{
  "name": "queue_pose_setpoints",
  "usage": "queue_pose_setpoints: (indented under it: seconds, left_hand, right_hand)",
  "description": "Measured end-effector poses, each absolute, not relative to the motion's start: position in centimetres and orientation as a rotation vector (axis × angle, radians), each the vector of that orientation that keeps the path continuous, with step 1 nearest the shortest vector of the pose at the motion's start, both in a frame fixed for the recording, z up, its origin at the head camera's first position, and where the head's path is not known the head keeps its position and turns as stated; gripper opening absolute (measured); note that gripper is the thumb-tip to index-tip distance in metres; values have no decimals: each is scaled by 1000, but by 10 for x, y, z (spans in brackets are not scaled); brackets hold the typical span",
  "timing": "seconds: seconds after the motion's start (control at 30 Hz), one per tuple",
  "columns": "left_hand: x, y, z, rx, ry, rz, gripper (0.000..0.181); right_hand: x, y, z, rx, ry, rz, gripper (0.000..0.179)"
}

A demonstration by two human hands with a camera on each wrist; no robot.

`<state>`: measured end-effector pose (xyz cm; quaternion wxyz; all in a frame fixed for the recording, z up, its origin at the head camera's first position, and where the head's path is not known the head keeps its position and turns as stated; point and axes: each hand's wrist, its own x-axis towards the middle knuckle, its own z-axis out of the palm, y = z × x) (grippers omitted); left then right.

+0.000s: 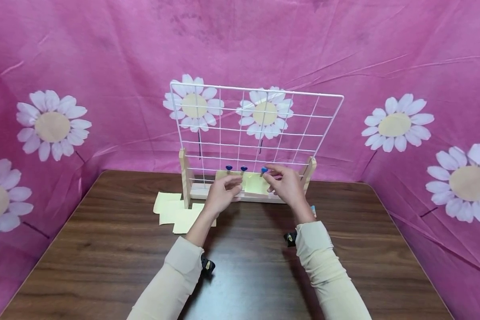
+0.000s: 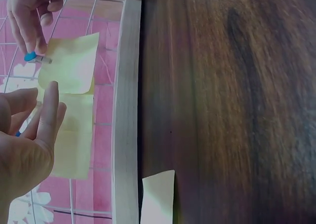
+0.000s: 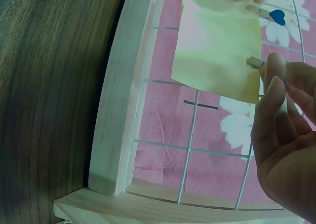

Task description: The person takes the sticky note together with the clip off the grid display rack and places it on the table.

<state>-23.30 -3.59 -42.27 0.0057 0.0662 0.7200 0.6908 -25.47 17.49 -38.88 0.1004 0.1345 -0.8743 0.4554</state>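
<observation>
My right hand (image 1: 289, 184) pinches a small wooden clothespin with a blue heart (image 1: 264, 170) between thumb and fingertips. The clothespin (image 3: 255, 62) sits on the upper edge of a yellow paper note (image 3: 217, 51), which lies against a white wire grid (image 1: 260, 145). My left hand (image 1: 222, 192) is at the note's left side, its fingers fairly straight and touching the paper (image 2: 71, 66). Two more heart clothespins, one left (image 1: 229, 168) and one nearer the middle (image 1: 244, 169), stand on the grid. Other yellow notes (image 2: 71, 152) beside this one are partly covered by my left hand.
The grid stands in a wooden base (image 2: 126, 115) with upright posts (image 1: 184, 175). Loose yellow notes (image 1: 184, 220) lie overlapping on the brown table (image 1: 248, 275), left of the base. A small blue object (image 1: 313, 210) shows beside my right wrist. Pink flowered cloth (image 1: 124, 58) hangs behind.
</observation>
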Motion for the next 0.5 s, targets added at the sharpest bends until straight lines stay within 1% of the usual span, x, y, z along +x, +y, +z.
queue_pose_setpoints:
  seconds: [0.5]
  left_hand:
    - [-237, -25, -419, 243, 2340, 2114, 36]
  right_hand:
    - [-260, 168, -387, 379, -2598, 1384, 33]
